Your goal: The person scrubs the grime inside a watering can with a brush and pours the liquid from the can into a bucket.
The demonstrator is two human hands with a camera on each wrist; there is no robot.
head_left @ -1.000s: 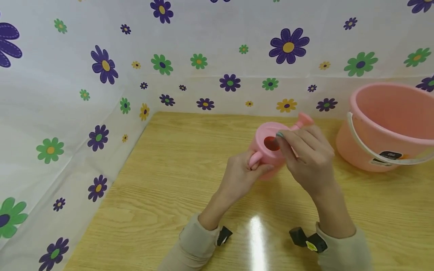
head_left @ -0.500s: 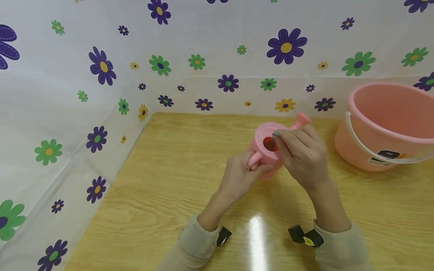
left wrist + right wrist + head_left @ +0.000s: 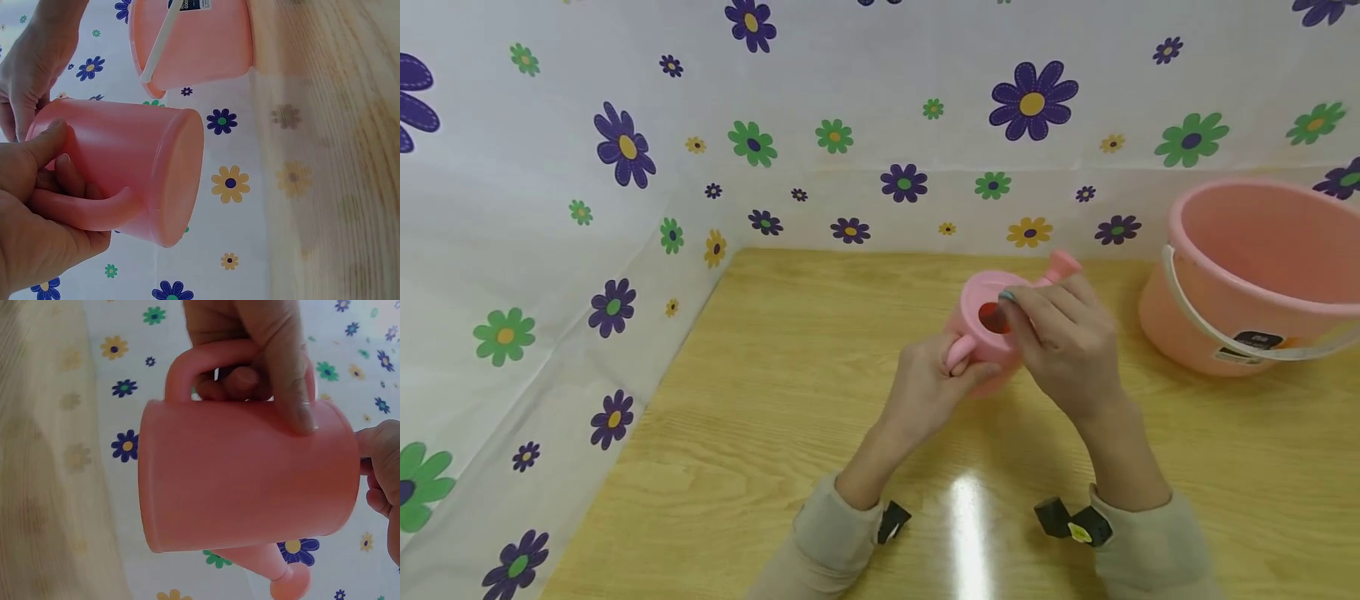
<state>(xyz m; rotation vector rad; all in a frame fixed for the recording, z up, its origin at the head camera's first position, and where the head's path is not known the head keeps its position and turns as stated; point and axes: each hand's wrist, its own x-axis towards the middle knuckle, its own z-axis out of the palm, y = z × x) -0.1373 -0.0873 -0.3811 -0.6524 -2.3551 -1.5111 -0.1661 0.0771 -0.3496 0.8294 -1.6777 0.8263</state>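
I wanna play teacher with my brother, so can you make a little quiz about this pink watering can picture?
1. Which hand grips the handle of the watering can?
A) left hand
B) right hand
2. True or false: the bucket stands on the wooden table.
3. Fill in: the white backdrop shows purple, green and yellow ____.

Key: 1. A; 2. true; 3. flowers

The left hand grips the handle of the pink watering can; at the can's opening the right hand pinches a small teal thing. Right of the can stands a pink bucket; behind it hangs flowered cloth.
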